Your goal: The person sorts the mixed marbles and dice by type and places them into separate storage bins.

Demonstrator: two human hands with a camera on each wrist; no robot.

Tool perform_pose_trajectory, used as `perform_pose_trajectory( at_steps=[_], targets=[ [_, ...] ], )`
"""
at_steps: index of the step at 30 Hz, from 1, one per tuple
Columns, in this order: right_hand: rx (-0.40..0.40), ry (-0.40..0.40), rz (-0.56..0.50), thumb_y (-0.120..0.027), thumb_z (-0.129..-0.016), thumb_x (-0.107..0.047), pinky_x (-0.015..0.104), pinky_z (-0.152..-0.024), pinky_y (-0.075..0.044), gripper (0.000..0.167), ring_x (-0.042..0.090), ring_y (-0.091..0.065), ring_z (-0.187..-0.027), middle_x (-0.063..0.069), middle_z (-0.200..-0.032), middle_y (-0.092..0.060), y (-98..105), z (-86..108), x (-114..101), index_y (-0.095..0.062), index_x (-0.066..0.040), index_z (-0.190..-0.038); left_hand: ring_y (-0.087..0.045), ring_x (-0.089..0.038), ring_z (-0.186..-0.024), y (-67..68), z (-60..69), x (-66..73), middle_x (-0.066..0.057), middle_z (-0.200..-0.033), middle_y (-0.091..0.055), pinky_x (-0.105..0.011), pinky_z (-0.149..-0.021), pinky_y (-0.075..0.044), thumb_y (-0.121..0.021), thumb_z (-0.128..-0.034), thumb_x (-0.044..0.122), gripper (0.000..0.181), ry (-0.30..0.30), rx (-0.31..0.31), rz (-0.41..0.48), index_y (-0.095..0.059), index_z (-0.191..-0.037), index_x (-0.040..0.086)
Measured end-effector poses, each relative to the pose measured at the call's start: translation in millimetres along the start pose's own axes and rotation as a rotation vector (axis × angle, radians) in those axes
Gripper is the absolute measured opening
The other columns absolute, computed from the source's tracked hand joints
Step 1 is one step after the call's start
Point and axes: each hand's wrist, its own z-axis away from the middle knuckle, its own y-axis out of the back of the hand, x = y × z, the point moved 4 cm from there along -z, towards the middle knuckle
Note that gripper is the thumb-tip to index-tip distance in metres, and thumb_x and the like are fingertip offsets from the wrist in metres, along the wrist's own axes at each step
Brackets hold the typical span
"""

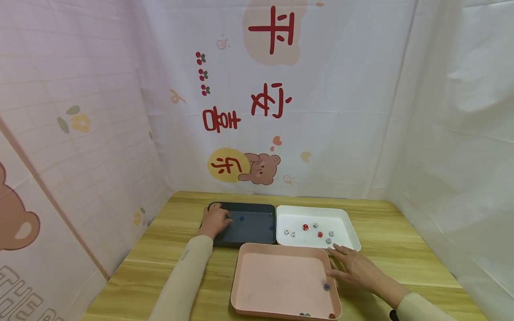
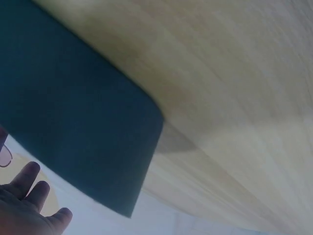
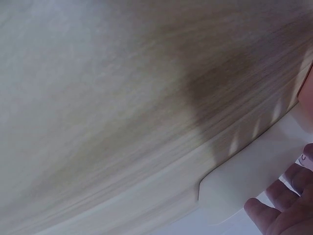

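Note:
My left hand is over the left end of a dark grey tray. In the left wrist view its fingers look loosely extended beyond the tray's wall, and nothing shows in them. A few small blue pieces lie in that tray. My right hand spreads its fingers by the adjoining corners of a white tray and a pink tray. It grips nothing visible. The white tray contains white dice and red dice. Near the pink tray's right wall sits a small blue piece.
Small greenish pieces and a brownish-red one lie along the pink tray's near edge. All three trays stand close together on a wood-grain table. Printed white cloth encloses the back and sides.

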Motion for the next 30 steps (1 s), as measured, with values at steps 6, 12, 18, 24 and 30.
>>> perform_pose_trajectory(
  at_steps=[6,12,18,24,30],
  targets=[
    [-0.021,-0.013,-0.010,-0.064,-0.091,-0.057,0.063,-0.095,-0.044,0.072,0.049,-0.054,-0.121,0.025,-0.137,-0.054,0.8,-0.9,-0.8,-0.059,-0.002,-0.136,-0.041,-0.042,-0.132,3.5,-1.8,-0.6,-0.021,-0.140,-0.051,-0.066,-0.108,-0.025,-0.069,-0.0948,0.028,0.021,0.020,0.013,0.016,-0.075,-0.111,0.016],
    [-0.028,-0.023,-0.011,-0.064,-0.090,-0.057,0.063,-0.095,-0.044,0.072,0.050,-0.053,-0.121,0.025,-0.138,-0.054,1.2,-0.8,-1.6,-0.059,-0.002,-0.137,-0.045,-0.041,-0.127,6.4,-6.1,-0.9,-0.018,-0.133,-0.055,-0.064,-0.108,-0.028,-0.070,-0.0941,0.030,0.025,0.011,0.033,0.006,-0.075,-0.114,0.015],
    [-0.026,-0.023,-0.012,-0.065,-0.090,-0.056,0.063,-0.096,-0.044,0.072,0.050,-0.052,-0.122,0.026,-0.138,-0.054,2.7,-0.6,-1.5,-0.059,-0.001,-0.137,-0.044,-0.039,-0.130,11.6,-7.5,7.0,-0.018,-0.136,-0.053,-0.062,-0.110,-0.027,-0.070,-0.0937,0.033,0.029,-0.038,0.011,0.024,-0.073,-0.117,0.017],
    [-0.029,-0.022,-0.011,-0.065,-0.090,-0.057,0.063,-0.095,-0.044,0.073,0.051,-0.053,-0.121,0.026,-0.138,-0.054,4.3,-1.0,-2.2,-0.059,-0.001,-0.137,-0.041,-0.038,-0.135,14.0,-10.3,31.4,-0.019,-0.143,-0.049,-0.061,-0.110,-0.029,-0.072,-0.0921,0.035,0.033,-0.144,0.011,0.046,-0.072,-0.119,0.017],
    [-0.031,-0.022,-0.008,-0.065,-0.089,-0.058,0.064,-0.093,-0.045,0.073,0.052,-0.053,-0.119,0.026,-0.137,-0.054,3.3,-1.2,-2.2,-0.059,-0.002,-0.136,-0.040,-0.034,-0.138,17.4,-7.1,74.2,-0.015,-0.145,-0.049,-0.055,-0.113,-0.028,-0.074,-0.0900,0.036,0.033,-0.279,-0.028,0.116,-0.073,-0.118,0.018]
  ],
)
